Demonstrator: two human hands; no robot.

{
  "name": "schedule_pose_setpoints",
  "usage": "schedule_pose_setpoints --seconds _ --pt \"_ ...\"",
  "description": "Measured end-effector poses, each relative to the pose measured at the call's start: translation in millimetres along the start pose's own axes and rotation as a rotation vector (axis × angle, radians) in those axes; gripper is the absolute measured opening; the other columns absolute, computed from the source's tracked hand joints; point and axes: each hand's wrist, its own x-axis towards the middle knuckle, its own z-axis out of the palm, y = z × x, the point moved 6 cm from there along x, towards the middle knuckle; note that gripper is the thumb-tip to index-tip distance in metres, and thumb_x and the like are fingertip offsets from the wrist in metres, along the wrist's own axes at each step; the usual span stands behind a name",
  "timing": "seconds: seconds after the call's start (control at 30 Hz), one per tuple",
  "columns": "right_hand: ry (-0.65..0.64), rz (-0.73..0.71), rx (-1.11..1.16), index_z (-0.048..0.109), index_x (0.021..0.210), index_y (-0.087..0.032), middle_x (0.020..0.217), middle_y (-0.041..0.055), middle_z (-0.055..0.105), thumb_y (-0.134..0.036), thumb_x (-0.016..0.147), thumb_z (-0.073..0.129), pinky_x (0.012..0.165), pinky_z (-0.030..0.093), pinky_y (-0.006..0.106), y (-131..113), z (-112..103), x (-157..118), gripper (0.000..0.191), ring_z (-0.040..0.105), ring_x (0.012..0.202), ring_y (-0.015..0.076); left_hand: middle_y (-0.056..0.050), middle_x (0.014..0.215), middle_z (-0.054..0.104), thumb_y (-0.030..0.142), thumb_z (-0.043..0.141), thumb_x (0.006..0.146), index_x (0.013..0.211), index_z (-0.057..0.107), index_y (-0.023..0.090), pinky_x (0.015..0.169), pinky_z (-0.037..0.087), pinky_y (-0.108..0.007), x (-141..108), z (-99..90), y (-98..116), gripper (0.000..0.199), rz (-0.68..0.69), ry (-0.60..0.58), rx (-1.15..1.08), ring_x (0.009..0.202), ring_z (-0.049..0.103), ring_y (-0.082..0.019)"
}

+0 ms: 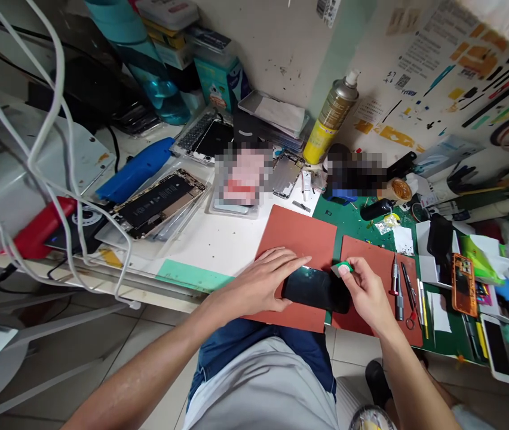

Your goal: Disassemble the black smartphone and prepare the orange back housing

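two red-brown mats (299,230) bore a dark phone (310,289), which lay across the gap between them. the left hand (270,280) held its left end between spread fingers and thumb. the right hand (365,292) pinched a small green tool (337,267) near the phone's upper right edge. a screwdriver (399,301) lay beyond, on the right-hand mat.

- Wall sheet (430,50), beyond and right of the right hand (365,286): printed lines, too small to read; one QR code (402,80).
- Spray can (331,114), beyond the right hand: label lettering, illegible.
- Wall label (328,11), far beyond the same hand: code-like print, illegible.
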Motion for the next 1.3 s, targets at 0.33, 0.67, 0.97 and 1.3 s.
schedule_pose_setpoints --seconds 0.33,0.67,0.97,1.3 --pt "-0.411 -0.108 0.334 0.07 0.097 -0.025 0.114 0.0077 0.061 -0.058 0.101 0.073 0.096 0.055 0.04 -5 7 -6 0.034 0.062 0.104 0.0246 -0.006 0.161 0.06 0.022 0.086 0.081 0.171 0.033 0.04 0.121 0.053 -0.045 29 -40.1 35 0.106 0.027 -0.085 -0.185 0.147 0.06 -0.032" --pt "-0.268 -0.221 0.651 0.059 0.096 -0.025 0.126 0.0117 0.055 -0.071 0.093 0.073 0.069 0.061 0.036 -7 38 10 0.048 0.064 0.094 0.0236 -0.007 0.153 0.065 0.012 0.088 0.073 0.169 0.042 0.038 0.126 0.05 -0.05 54 -52.8 53 0.109 0.118 0.085 -0.505 0.142 0.066 -0.03" --pt "-0.069 -0.254 0.597 0.069 0.096 -0.026 0.119 0.0096 0.056 -0.062 0.099 0.072 0.102 0.058 0.044 -8 41 -10 0.037 0.063 0.117 0.0287 -0.01 0.149 0.072 0.043 0.063 0.109 0.144 0.07 0.03 0.117 0.059 -0.052 37 -35.5 35 0.039 -0.077 0.225 -0.643 0.138 0.07 -0.031" --pt "0.126 -0.338 0.347 0.072 0.116 -0.023 0.146 0.0146 0.062 -0.035 0.111 0.059 0.113 0.055 0.04 -24 42 -48 0.018 0.062 0.139 0.0279 -0.012 0.141 0.066 0.028 0.08 0.095 0.147 0.055 0.028 0.107 0.062 -0.047 34 4.5 77 0.058 -0.105 0.774 0.012 0.131 0.069 -0.03"
